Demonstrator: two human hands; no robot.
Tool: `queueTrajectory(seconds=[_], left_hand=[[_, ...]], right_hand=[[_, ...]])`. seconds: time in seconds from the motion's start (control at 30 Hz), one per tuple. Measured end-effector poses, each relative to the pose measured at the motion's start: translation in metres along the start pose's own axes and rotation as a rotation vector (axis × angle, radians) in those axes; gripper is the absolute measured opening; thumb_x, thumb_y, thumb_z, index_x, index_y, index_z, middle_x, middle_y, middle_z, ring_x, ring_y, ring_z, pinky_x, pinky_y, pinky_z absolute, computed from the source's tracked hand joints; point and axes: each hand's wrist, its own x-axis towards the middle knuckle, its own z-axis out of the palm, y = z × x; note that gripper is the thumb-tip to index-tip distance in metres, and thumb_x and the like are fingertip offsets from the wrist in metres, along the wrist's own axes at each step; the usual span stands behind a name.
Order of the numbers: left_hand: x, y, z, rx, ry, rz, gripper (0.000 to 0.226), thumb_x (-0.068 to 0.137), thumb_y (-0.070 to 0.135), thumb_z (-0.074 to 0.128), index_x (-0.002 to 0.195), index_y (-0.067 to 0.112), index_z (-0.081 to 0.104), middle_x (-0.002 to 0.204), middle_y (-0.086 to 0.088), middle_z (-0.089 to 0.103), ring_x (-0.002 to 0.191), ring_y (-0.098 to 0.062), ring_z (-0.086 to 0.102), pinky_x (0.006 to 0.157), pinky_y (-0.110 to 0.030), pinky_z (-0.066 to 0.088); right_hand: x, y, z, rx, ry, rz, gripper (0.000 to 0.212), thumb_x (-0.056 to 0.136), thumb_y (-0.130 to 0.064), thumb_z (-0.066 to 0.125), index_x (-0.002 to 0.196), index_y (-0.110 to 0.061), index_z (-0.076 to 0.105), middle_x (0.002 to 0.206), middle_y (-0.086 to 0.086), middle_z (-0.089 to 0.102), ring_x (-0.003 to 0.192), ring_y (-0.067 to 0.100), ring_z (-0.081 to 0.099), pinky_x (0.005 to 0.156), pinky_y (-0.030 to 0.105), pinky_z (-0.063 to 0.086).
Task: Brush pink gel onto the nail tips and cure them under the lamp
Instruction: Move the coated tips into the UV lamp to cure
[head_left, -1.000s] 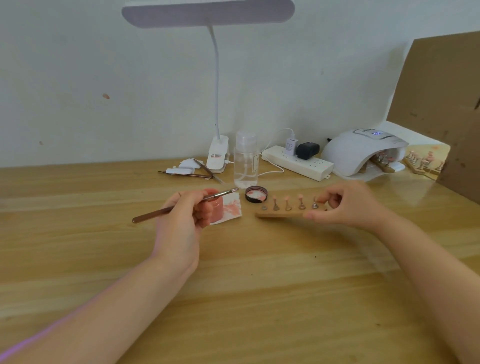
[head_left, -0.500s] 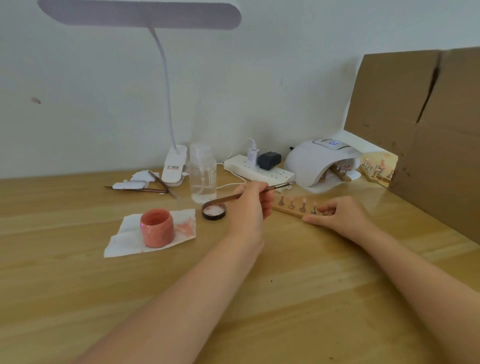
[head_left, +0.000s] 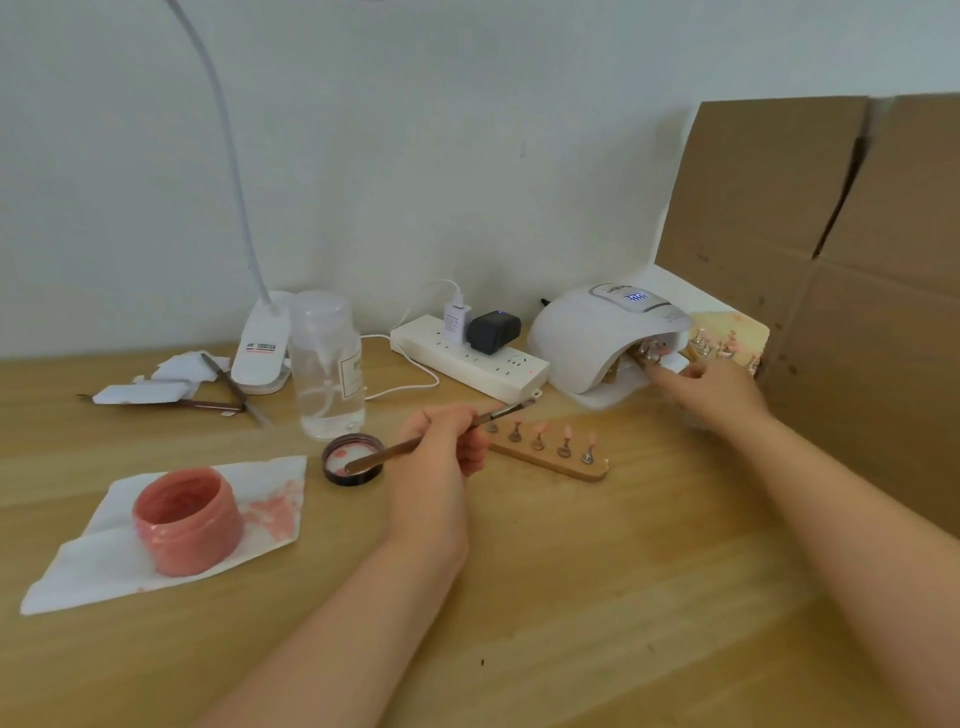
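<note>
Gripping slim brush (head_left: 441, 437), wooden strip (head_left: 550, 460), domed white lamp (head_left: 597, 340)

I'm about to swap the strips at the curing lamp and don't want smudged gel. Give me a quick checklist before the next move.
1. Brush held clear of the nail tips: ok, the left hand grips it above the wooden strip.
2. Painted strip resting flat on the table: ok.
3. Curing lamp powered: ok, its display is lit.
4. Lamp opening free for the painted strip: not ok, another holder sits inside.
5. Right hand has a grip on that holder: cannot tell, blurred.
6. Pink gel jar upright on the tissue: ok.
</note>
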Motion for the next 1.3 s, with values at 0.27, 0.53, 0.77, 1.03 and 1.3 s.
queueTrajectory(seconds=[0.27, 0.53, 0.77, 1.03, 1.3], left_hand=[[-0.001, -0.006, -0.002, 0.093, 0.006, 0.12, 0.04, 0.087, 0.0, 0.055, 0.054, 0.02, 0.066, 0.052, 0.003, 0.057, 0.055, -0.01, 0.052, 0.063, -0.028, 0.041], [-0.001, -0.01, -0.001, 0.132, -0.029, 0.159, 0.041, 0.086, 0.0, 0.055, 0.054, 0.022, 0.067, 0.051, 0.0, 0.056, 0.054, -0.011, 0.049, 0.06, -0.027, 0.039], [-0.002, -0.01, -0.003, 0.15, -0.03, 0.188, 0.035, 0.083, 0.006, 0.059, 0.055, 0.025, 0.068, 0.05, 0.002, 0.056, 0.055, -0.012, 0.048, 0.06, -0.028, 0.038], [-0.005, -0.007, -0.002, 0.145, -0.037, 0.169, 0.042, 0.086, 0.001, 0.056, 0.053, 0.026, 0.067, 0.05, 0.002, 0.055, 0.055, -0.01, 0.048, 0.061, -0.028, 0.039], [-0.003, -0.006, -0.003, 0.174, -0.045, 0.169, 0.041, 0.086, 0.002, 0.056, 0.054, 0.025, 0.067, 0.051, 0.002, 0.056, 0.057, -0.012, 0.048, 0.063, -0.028, 0.04]], right_hand=[[0.036, -0.005, 0.024, -0.215, 0.043, 0.102, 0.03, 0.085, -0.044, 0.052, 0.08, -0.016, 0.06, 0.084, 0.009, 0.063, 0.078, 0.029, 0.057, 0.065, 0.032, 0.044], [0.028, 0.016, 0.018, -0.249, 0.189, 0.069, 0.029, 0.083, -0.037, 0.062, 0.074, -0.01, 0.068, 0.09, 0.021, 0.066, 0.093, 0.036, 0.061, 0.072, 0.033, 0.044], [-0.009, 0.044, -0.019, -0.246, 0.258, 0.049, 0.037, 0.075, -0.039, 0.07, 0.055, -0.008, 0.062, 0.056, 0.01, 0.059, 0.061, 0.03, 0.048, 0.054, 0.033, 0.037], [-0.009, 0.041, -0.022, -0.275, 0.174, 0.109, 0.047, 0.075, -0.041, 0.071, 0.047, -0.011, 0.047, 0.051, 0.005, 0.051, 0.056, 0.023, 0.051, 0.044, 0.028, 0.029], [0.02, 0.031, -0.008, -0.263, 0.26, 0.235, 0.046, 0.076, -0.043, 0.073, 0.06, -0.009, 0.046, 0.072, 0.01, 0.054, 0.067, 0.027, 0.048, 0.046, 0.028, 0.032]])
